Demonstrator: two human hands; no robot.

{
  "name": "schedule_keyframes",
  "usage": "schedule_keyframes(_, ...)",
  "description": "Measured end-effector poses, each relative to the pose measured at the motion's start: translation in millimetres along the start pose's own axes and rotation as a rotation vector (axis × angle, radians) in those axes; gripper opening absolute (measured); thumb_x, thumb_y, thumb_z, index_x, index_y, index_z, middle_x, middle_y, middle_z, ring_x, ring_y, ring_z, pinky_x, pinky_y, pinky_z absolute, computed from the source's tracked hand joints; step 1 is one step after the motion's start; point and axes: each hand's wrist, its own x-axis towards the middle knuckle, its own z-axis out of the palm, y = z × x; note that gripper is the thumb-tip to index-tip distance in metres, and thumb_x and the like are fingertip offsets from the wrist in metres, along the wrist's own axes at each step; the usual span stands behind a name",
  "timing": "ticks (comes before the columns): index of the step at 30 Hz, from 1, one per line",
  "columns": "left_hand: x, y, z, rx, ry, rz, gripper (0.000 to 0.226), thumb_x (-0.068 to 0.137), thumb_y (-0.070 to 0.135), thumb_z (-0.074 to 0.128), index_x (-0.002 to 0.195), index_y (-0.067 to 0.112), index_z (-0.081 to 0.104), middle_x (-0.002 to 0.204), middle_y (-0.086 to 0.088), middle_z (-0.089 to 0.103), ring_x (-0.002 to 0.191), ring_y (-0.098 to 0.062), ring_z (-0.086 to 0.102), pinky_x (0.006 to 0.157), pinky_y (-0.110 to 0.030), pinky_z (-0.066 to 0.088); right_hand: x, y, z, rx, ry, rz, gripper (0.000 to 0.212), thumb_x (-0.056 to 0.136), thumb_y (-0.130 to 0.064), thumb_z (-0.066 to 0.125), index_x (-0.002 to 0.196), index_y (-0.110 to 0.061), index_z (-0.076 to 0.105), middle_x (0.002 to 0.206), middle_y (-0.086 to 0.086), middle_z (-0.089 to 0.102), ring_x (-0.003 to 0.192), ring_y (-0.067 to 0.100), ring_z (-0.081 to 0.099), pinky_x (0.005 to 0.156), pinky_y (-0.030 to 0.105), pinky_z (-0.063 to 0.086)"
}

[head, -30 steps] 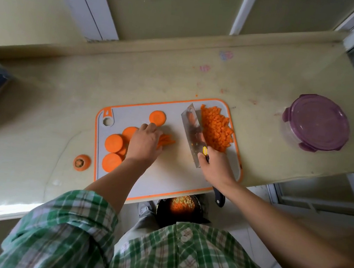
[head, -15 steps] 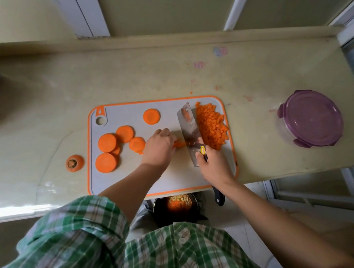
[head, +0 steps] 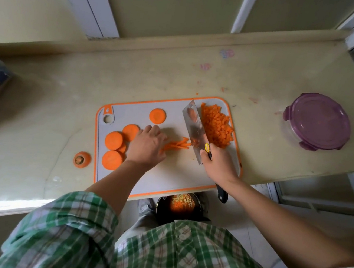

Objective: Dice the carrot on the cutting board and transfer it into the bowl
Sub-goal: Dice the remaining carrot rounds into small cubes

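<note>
- Gripping the cleaver w/ your right hand, fingers wrapped round the handle.
- Left hand: fingers curled, pinning carrot strips on the cutting board.

A pale yellowish stone counter is lying under the grip; beyond the grip, olive wall panels and white frames are standing, daylight glaring near-left.
</note>
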Motion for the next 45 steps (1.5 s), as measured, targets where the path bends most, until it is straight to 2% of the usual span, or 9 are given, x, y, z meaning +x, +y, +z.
schedule_keyframes(6,3.6,10.2,5.4,-0.052,0.014,-0.052,0.025,0.08,0.014,0.064,0.104,0.008,0.066,0.098,-0.013,0.061,0.087,-0.034,0.059,0.065,-0.041,0.05,-0.5,3.0,1.6,-0.016,0.002,-0.012,0.026,0.096,-0.022,0.05,0.074,-0.011,0.041,0.058,-0.003,0.036,0.063,0.026,0.045,0.057,0.032,0.028)
schedule_keyframes(15,19.4,21.2,-4.7,0.196,-0.151,-0.066,0.029,0.086,0.028,0.053,0.107,0.007,0.056,0.107,-0.01,0.057,0.1,-0.027,0.054,0.074,-0.033,0.042,-2.3,6.3,-0.1,-0.02,0.012,-0.018,0.021,0.096,-0.022,0.05,0.085,-0.005,0.053,0.064,0.007,0.048,0.066,0.032,0.056,0.056,0.037,0.038)
schedule_keyframes(17,18.9,19.8,-6.7,0.244,-0.166,-0.056,0.03,0.085,0.03,0.053,0.105,0.008,0.056,0.105,-0.009,0.058,0.098,-0.026,0.055,0.075,-0.032,0.041,-1.6,7.1,-1.6,-0.001,0.011,-0.009,0.024,0.096,-0.022,0.05,0.078,-0.007,0.048,0.059,0.004,0.045,0.061,0.032,0.055,0.055,0.038,0.038)
schedule_keyframes(21,19.4,11.8,-10.8,0.246,-0.139,-0.089,0.028,0.085,0.032,0.054,0.101,0.009,0.058,0.102,-0.007,0.06,0.098,-0.025,0.054,0.073,-0.031,0.039,1.3,6.0,-4.3,-0.001,0.02,-0.001,0.03,0.096,-0.022,0.05,0.07,-0.013,0.038,0.056,-0.002,0.035,0.057,0.023,0.042,0.054,0.032,0.026)
schedule_keyframes(26,17.4,11.5,-8.7,0.178,-0.091,-0.029,0.034,0.086,0.04,0.054,0.103,0.011,0.056,0.102,-0.007,0.058,0.097,-0.023,0.053,0.075,-0.031,0.041,1.9,4.0,-5.8,0.018,0.01,0.009,0.029,0.097,-0.022,0.05,0.071,-0.013,0.04,0.056,0.0,0.038,0.056,0.024,0.046,0.053,0.032,0.029)
schedule_keyframes(30,13.4,9.1,-2.9,0.177,-0.089,-0.002,0.034,0.084,0.038,0.057,0.105,0.011,0.054,0.104,-0.006,0.058,0.097,-0.023,0.053,0.074,-0.031,0.041,2.1,5.8,-4.3,0.012,-0.002,0.005,0.028,0.097,-0.023,0.048,0.073,-0.011,0.042,0.057,0.0,0.039,0.055,0.021,0.044,0.046,0.028,0.024)
schedule_keyframes(37,19.0,12.3,-4.7,0.287,-0.128,-0.03,0.035,0.086,0.039,0.055,0.104,0.009,0.055,0.101,-0.008,0.06,0.094,-0.024,0.056,0.072,-0.031,0.042,4.3,8.6,-2.8,0.042,0.003,0.001,0.025,0.097,-0.024,0.048,0.078,-0.007,0.047,0.063,0.012,0.052,0.057,0.031,0.055,0.054,0.044,0.048)
schedule_keyframes(41,22.9,11.6,-7.2,0.177,-0.075,-0.139,0.045,0.086,0.049,0.057,0.102,0.007,0.057,0.099,-0.01,0.061,0.094,-0.027,0.058,0.071,-0.034,0.042,4.5,10.6,-3.0,0.058,0.0,0.013,0.027,0.096,-0.023,0.049,0.073,-0.011,0.042,0.061,0.01,0.048,0.059,0.037,0.057,0.055,0.049,0.048)
schedule_keyframes(45,38.2,19.6,-11.1,0.031,-0.016,-0.23,0.045,0.084,0.045,0.06,0.105,0.005,0.057,0.104,-0.015,0.062,0.098,-0.033,0.059,0.073,-0.037,0.045,6.0,11.2,-4.6,0.044,0.007,0.023,0.038,0.096,-0.024,0.049,0.064,-0.022,0.029,0.059,0.006,0.044,0.056,0.032,0.05,0.052,0.04,0.037)
